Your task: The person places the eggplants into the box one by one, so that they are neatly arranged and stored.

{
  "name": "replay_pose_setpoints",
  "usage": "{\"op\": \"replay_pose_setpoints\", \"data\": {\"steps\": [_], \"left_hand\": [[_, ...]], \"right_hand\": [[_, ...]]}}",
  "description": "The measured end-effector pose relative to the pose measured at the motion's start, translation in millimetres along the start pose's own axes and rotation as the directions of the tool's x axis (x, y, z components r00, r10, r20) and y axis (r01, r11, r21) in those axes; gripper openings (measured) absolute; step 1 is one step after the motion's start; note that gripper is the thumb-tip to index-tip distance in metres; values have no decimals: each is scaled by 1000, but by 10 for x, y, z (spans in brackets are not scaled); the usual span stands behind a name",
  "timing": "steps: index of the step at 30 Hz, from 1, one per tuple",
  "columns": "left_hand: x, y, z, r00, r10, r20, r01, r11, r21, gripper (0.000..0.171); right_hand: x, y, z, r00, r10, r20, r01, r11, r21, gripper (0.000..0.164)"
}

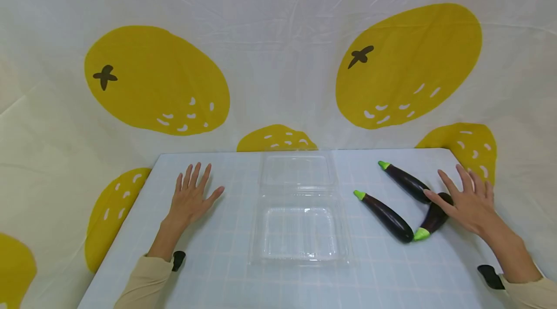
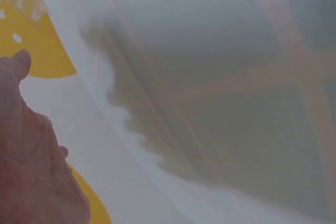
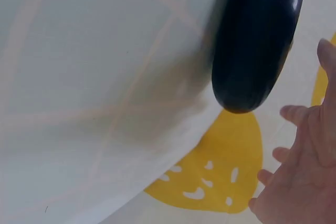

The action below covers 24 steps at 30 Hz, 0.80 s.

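Note:
My left hand is over the left side of the table with its fingers spread and nothing in it. In the left wrist view its palm side shows at the left edge, above a shadow on the cloth. On the right, my right hand is spread too, its thumb overlapping a dark purple eggplant whose green cap points toward the front. A second eggplant lies behind it, and a third eggplant lies to the left, caps toward the back left. Between the hands sits a clear plastic clamshell container, its lid folded back.
The table has a pale blue checked cover. Behind and around it hangs a white cloth printed with big yellow fruit. A dark strap piece shows at my right wrist and another dark piece at my left.

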<state>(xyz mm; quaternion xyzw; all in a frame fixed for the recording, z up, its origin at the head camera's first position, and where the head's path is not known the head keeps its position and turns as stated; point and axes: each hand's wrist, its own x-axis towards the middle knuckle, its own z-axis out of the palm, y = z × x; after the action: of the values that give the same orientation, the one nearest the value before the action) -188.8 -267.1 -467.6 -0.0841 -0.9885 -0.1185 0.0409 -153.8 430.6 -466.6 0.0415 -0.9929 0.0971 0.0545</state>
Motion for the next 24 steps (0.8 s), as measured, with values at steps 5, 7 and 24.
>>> {"op": "replay_pose_setpoints", "data": {"steps": [5,7,24], "left_hand": [[-3,12,13,1000,3,-13,-3,1000,-5,85],[-2,23,15,1000,11,-28,-11,1000,-14,83],[-24,229,-1,967,24,-255,-57,991,-120,48]], "right_hand": [[-18,10,-7,1000,-15,-13,15,1000,16,88],[-23,6,-11,999,-26,-33,27,999,22,84],[-80,-215,-77,943,-185,-277,199,980,23,38]]}}
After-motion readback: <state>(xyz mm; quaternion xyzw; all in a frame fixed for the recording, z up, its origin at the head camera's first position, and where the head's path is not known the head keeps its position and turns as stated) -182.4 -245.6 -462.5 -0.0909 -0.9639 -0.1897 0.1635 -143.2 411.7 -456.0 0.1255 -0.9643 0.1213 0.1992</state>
